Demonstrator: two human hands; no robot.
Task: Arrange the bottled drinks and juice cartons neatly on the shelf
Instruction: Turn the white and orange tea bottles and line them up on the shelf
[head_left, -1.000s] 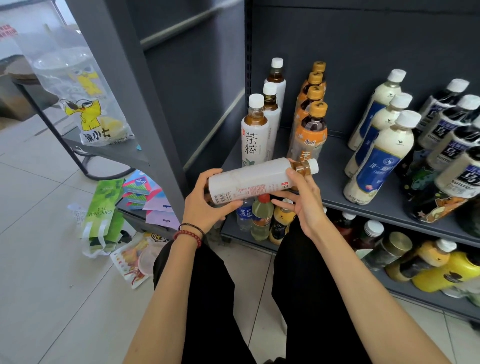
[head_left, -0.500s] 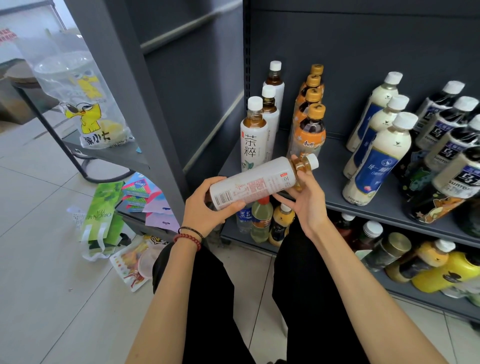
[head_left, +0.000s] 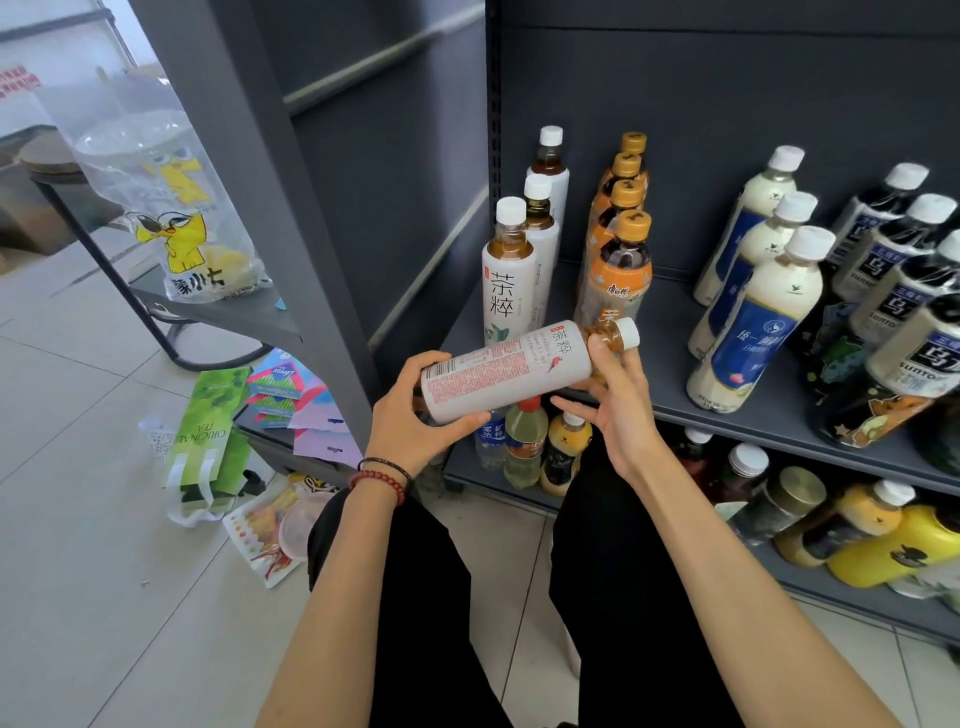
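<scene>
With my left hand (head_left: 410, 423) curled round its base and my right hand (head_left: 621, 400) clasping its neck end, the white tea bottle (head_left: 506, 371) lies tilted, not yet shelved, while just beyond my fingers its matching row (head_left: 511, 283) stands in file on the shelf (head_left: 670, 374), so I judge this placement and the jumbled lower bottles (head_left: 852, 530) remain.

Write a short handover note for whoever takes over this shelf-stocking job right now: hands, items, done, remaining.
Left hand grips the white tea bottle at its base; right hand holds its neck. It is near-level, not shelved.
Done: three matching tea bottles stand in a row on the upper shelf, beside the orange-capped row.
Left: stand the held bottle with them; straighten the yellow bottles lying below.
</scene>
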